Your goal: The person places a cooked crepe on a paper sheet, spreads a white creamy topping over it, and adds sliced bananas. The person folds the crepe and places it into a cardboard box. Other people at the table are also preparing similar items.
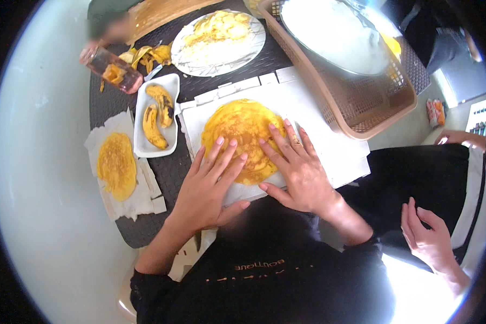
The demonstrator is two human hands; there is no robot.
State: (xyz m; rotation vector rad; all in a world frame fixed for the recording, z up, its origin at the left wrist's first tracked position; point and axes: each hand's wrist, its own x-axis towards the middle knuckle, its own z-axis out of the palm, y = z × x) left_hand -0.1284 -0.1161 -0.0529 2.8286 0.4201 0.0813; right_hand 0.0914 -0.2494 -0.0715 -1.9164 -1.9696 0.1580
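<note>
A round golden pancake, possibly several in a stack, lies on a sheet of white cardboard in front of me. My left hand rests with fingers spread over its near left edge. On its right side, my right hand lies flat with the fingers apart, a ring on one of them. Neither hand grips anything. Farther left, a single smaller pancake sits on a torn piece of white cardboard.
A white foam tray holds two spotted bananas. Behind it are a glass jar, banana peels and a plate of yellow pieces. A brown basket carries a large bowl. Another person's hand is at right.
</note>
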